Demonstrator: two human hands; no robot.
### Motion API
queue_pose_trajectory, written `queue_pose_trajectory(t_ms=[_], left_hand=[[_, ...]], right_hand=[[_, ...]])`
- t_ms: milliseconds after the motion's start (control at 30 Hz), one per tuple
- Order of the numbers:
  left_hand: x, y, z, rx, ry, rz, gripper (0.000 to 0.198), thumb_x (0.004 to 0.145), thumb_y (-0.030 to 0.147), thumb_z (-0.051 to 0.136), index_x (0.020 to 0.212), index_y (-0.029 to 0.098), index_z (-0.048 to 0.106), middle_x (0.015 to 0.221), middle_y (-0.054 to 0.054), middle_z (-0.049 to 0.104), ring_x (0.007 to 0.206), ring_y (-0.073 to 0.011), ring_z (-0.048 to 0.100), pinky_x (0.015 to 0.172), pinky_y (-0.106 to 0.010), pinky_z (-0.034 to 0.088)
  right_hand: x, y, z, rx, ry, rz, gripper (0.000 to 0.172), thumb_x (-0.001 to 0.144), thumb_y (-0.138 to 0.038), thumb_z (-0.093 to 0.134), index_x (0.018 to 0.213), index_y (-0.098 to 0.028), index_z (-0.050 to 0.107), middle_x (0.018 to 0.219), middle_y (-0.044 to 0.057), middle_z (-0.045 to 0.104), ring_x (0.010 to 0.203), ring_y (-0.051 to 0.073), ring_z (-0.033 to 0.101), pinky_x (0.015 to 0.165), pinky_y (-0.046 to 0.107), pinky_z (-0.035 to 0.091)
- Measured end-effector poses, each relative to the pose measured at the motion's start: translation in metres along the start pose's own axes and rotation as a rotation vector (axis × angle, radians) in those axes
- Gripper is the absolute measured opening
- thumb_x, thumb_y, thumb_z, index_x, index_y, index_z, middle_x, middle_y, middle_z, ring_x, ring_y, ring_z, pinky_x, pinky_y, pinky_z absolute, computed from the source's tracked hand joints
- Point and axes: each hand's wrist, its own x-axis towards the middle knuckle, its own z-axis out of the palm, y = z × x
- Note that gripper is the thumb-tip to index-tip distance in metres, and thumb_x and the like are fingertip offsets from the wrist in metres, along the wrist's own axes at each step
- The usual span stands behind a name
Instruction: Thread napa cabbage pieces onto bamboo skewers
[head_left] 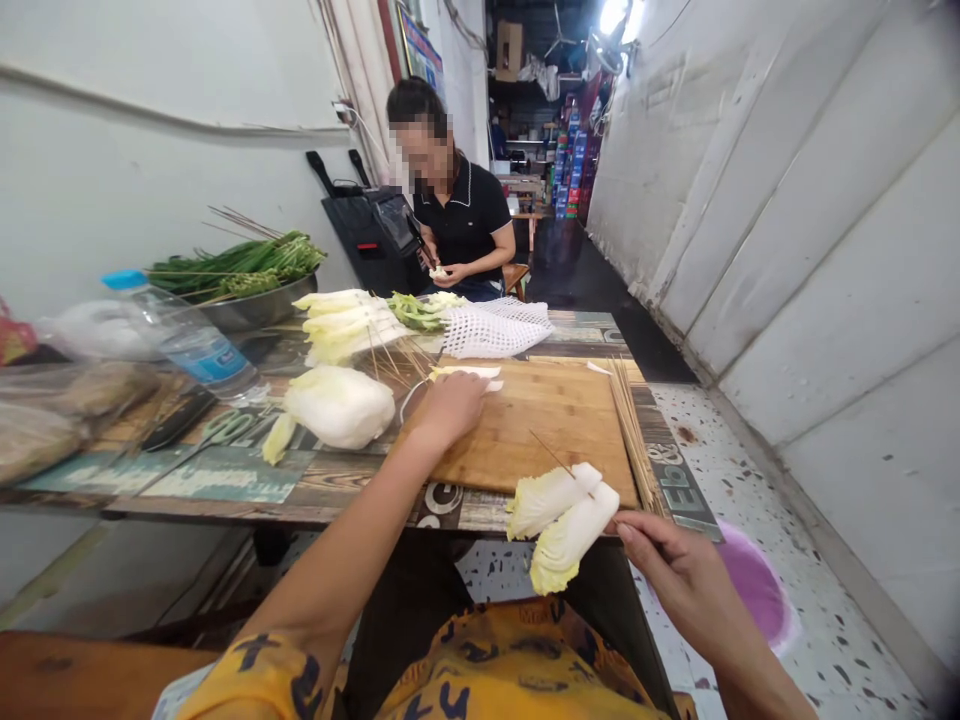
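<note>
My right hand [679,560] pinches the end of a thin bamboo skewer [553,453], mostly hidden by the leaves on it. Two pale napa cabbage leaves [574,535], white at the stem and yellow at the frilled edge, are threaded on it in front of the board's near edge. Over the left part of the wooden cutting board [551,415], my left hand [455,405] has its fingers curled down on a cabbage leaf [480,373]; its fingertips are partly hidden. A peeled napa cabbage head [340,406] lies left of my left forearm.
Bamboo skewers [634,430] lie along the board's right edge. Skewered leaves [345,325] are piled behind the cabbage. Left are a water bottle [199,345], a bowl of greens [247,305], scissors [225,430] and a black-handled knife [178,420]. A co-worker [461,215] sits across, holding something pale.
</note>
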Motion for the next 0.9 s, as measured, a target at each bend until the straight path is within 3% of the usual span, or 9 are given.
queue_pose_trajectory(t_ms=[167, 300, 333, 467, 567, 733, 900], left_hand=[[0.009, 0.005, -0.004, -0.081, 0.000, -0.036, 0.022, 0.083, 0.017, 0.045, 0.079, 0.011, 0.066, 0.086, -0.015, 0.067, 0.090, -0.0252, 0.058, 0.085, -0.038, 0.036], [-0.011, 0.019, -0.024, -0.236, 0.051, -0.100, 0.033, 0.090, 0.026, 0.035, 0.084, 0.012, 0.064, 0.083, -0.012, 0.066, 0.078, -0.0221, 0.060, 0.072, -0.032, 0.041], [-0.020, 0.025, -0.029, -0.373, 0.023, -0.117, 0.034, 0.091, 0.030, 0.035, 0.084, 0.012, 0.063, 0.080, -0.010, 0.066, 0.075, -0.0206, 0.060, 0.068, -0.030, 0.043], [-0.055, 0.047, -0.043, -1.387, -0.303, -0.316, 0.030, 0.082, 0.041, 0.055, 0.088, 0.013, 0.064, 0.077, -0.006, 0.067, 0.064, -0.0154, 0.061, 0.059, -0.024, 0.047], [-0.071, 0.056, -0.044, -1.748, -0.393, -0.491, 0.031, 0.070, 0.038, 0.072, 0.085, 0.011, 0.065, 0.079, -0.006, 0.068, 0.057, -0.0099, 0.059, 0.053, -0.018, 0.047], [-0.080, 0.056, -0.041, -1.952, -0.342, -0.658, 0.027, 0.063, 0.026, 0.079, 0.082, 0.010, 0.066, 0.073, -0.005, 0.068, 0.053, -0.0082, 0.058, 0.053, -0.017, 0.051], [-0.082, 0.055, -0.040, -1.962, -0.318, -0.641, 0.026, 0.064, 0.025, 0.079, 0.080, 0.008, 0.067, 0.071, -0.005, 0.067, 0.054, -0.0080, 0.059, 0.052, -0.015, 0.050]], right_hand=[[0.000, 0.004, 0.001, 0.007, 0.022, 0.009, 0.029, 0.091, -0.037, 0.046, 0.101, -0.021, 0.067, 0.098, 0.005, 0.072, 0.086, 0.018, 0.066, 0.076, 0.026, 0.051], [0.000, 0.007, -0.001, -0.043, 0.065, 0.008, 0.028, 0.090, -0.038, 0.047, 0.101, -0.022, 0.067, 0.096, 0.004, 0.072, 0.084, 0.018, 0.066, 0.074, 0.025, 0.052], [0.000, 0.007, -0.001, -0.056, 0.067, 0.006, 0.028, 0.090, -0.038, 0.047, 0.101, -0.022, 0.067, 0.096, 0.004, 0.072, 0.083, 0.018, 0.066, 0.074, 0.025, 0.052], [0.000, 0.005, -0.002, -0.075, 0.031, -0.003, 0.028, 0.091, -0.036, 0.045, 0.101, -0.023, 0.067, 0.097, 0.003, 0.072, 0.085, 0.018, 0.066, 0.076, 0.025, 0.051], [-0.001, 0.002, -0.001, -0.079, 0.014, -0.004, 0.028, 0.091, -0.036, 0.045, 0.100, -0.022, 0.067, 0.098, 0.004, 0.072, 0.085, 0.017, 0.066, 0.076, 0.025, 0.050], [-0.006, 0.002, -0.002, -0.084, 0.008, -0.022, 0.027, 0.091, -0.035, 0.046, 0.101, -0.022, 0.068, 0.095, 0.003, 0.072, 0.080, 0.016, 0.065, 0.071, 0.023, 0.050], [-0.008, -0.001, -0.003, -0.108, 0.001, -0.037, 0.026, 0.090, -0.034, 0.047, 0.100, -0.023, 0.068, 0.092, 0.002, 0.072, 0.077, 0.016, 0.065, 0.069, 0.022, 0.049]])
